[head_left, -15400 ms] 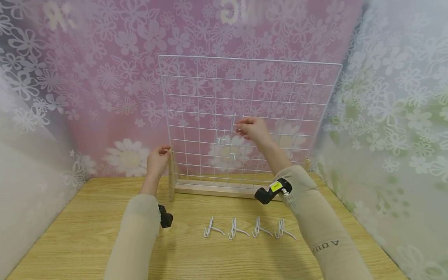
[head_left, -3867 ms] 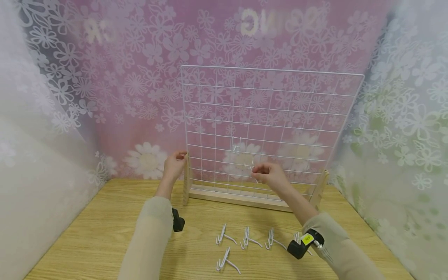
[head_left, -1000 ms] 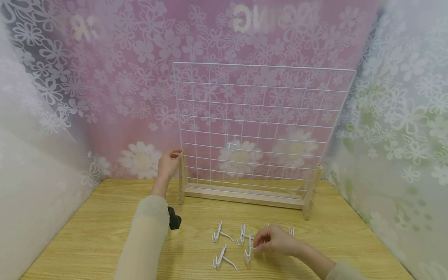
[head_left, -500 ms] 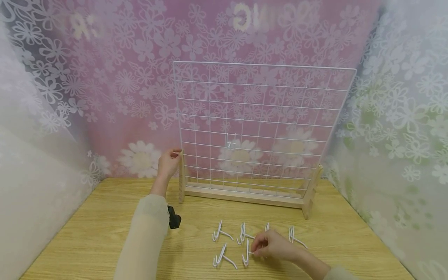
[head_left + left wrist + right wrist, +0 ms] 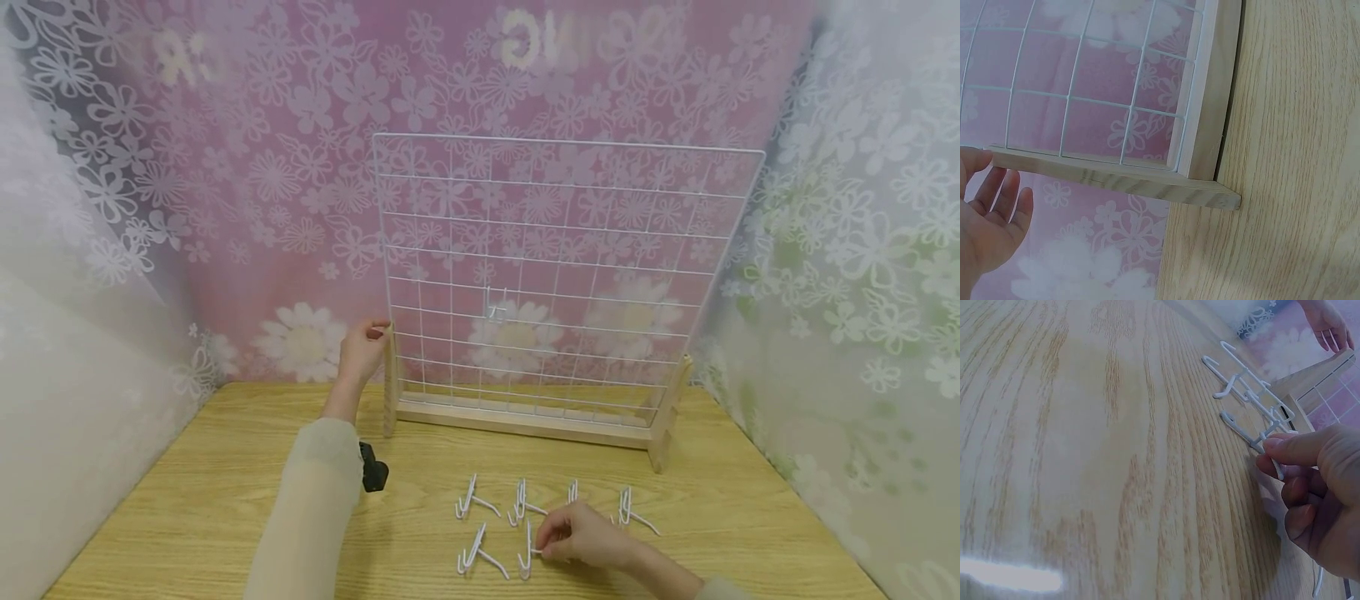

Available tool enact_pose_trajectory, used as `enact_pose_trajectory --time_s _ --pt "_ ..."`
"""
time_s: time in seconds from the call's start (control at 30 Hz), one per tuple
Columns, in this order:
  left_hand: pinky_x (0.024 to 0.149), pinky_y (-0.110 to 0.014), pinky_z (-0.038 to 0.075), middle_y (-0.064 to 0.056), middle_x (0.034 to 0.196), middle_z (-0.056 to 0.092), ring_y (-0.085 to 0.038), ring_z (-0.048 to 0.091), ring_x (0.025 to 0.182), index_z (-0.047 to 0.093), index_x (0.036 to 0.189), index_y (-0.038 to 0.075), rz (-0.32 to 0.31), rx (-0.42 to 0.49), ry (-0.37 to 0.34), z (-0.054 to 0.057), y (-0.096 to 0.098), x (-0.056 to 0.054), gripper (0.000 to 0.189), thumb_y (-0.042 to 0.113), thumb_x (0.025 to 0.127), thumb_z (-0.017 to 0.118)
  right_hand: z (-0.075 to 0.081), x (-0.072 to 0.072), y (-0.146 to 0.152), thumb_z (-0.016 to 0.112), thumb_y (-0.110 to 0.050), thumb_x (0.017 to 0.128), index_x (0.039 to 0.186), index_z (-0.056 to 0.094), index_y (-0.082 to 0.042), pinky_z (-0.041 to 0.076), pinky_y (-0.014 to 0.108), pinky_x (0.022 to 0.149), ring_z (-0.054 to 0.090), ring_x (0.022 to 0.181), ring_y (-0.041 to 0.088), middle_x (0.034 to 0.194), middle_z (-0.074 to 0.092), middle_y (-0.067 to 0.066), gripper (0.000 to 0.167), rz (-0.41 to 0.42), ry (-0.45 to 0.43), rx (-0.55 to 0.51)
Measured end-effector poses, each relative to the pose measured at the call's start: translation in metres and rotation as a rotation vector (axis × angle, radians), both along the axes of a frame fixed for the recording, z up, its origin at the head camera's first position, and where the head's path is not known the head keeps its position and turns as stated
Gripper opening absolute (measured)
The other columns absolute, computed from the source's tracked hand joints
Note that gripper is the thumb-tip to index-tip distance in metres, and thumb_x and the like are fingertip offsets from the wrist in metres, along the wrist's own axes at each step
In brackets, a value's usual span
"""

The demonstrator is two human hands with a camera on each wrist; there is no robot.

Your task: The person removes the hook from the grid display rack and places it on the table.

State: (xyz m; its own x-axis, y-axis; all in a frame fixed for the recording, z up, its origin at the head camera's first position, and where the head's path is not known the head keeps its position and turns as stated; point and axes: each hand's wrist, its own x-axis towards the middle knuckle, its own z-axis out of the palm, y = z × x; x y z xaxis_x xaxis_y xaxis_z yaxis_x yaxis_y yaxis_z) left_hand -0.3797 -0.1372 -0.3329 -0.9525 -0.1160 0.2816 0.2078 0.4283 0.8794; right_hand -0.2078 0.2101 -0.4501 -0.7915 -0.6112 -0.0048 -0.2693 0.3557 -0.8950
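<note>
My left hand (image 5: 362, 352) pinches the top of the left wooden upright (image 5: 389, 392) of a stand bearing a white wire grid panel (image 5: 570, 142). In the left wrist view its thumb and forefinger meet the upright's end (image 5: 1085, 173), with the other fingers loosely bent. My right hand (image 5: 588, 537) pinches the arm of a white wire display hook (image 5: 526, 557) at the tabletop, right of another hook (image 5: 474, 553). The right wrist view shows thumb and forefinger on this hook (image 5: 1244, 430). One more hook (image 5: 495, 312) hangs on the grid.
Behind the front hooks lies a row of several white hooks (image 5: 471, 502), one partly hidden by my right hand. The stand's wooden base bar (image 5: 525, 421) crosses the table (image 5: 247, 500) behind them. Floral-printed walls (image 5: 225, 250) enclose the back and sides.
My right hand has left the grid and lowered a hook to the table's front row. Only one hook hangs on the grid now. My left hand keeps its place on the upright.
</note>
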Motion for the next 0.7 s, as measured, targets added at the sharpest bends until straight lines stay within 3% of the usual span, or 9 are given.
enact_pose_trajectory --time_s 0.43,0.7 --pt "0.078 -0.04 0.044 -0.019 0.108 0.057 -0.031 0.054 0.098 0.057 0.121 0.005 -0.003 0.018 0.002 -0.0017 -0.0005 -0.0022 0.031 0.016 0.093 0.052 -0.0075 -0.0022 -0.0004 0.068 -0.001 0.079 0.084 0.066 0.005 0.036 0.014 0.047 0.045 0.054 0.0 0.07 0.062 0.002 0.008 0.008 -0.028 -0.006" --pt "0.08 -0.041 0.044 -0.02 0.108 0.056 -0.032 0.054 0.099 0.057 0.12 0.004 -0.002 0.021 0.015 -0.0022 -0.0013 -0.0032 0.03 0.014 0.092 0.052 -0.0086 -0.0027 -0.0012 0.067 0.001 0.08 0.084 0.066 0.007 0.034 0.014 0.047 0.043 0.052 0.0 0.07 0.063 0.01 0.007 0.018 -0.012 -0.02"
